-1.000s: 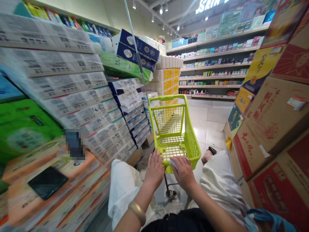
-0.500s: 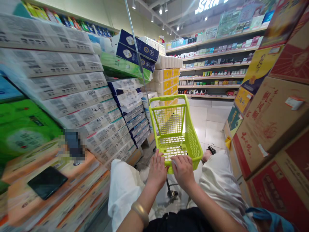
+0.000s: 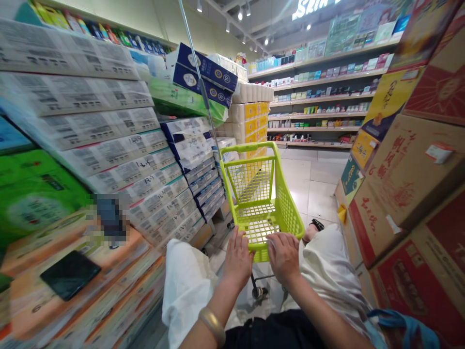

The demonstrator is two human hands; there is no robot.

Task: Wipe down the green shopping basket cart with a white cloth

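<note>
A lime-green shopping cart [image 3: 288,206] with lattice walls stands in front of my knees, and its basket holds nothing. My left hand [image 3: 238,254] curls over the left part of the cart's near rim, a gold bangle on that wrist. Farther right on the same rim rests my right hand [image 3: 284,256], its fingers bent over the edge and the tips partly hidden. A short stretch of green rim shows between the two hands. From the cart's far left corner rises a thin metal pole [image 3: 196,63].
Stacked tissue packs [image 3: 119,126] line the left side. A black phone [image 3: 70,275] lies on orange packs [image 3: 29,305] there. Cardboard cartons [image 3: 410,179] are piled on the right. Stocked shelves [image 3: 319,102] stand across the back, beyond the pale tiled floor [image 3: 301,169].
My right hand has slid a little to the right along the rim, widening the gap between my hands. The cart's far end has swung slightly left. My left hand has hardly moved.
</note>
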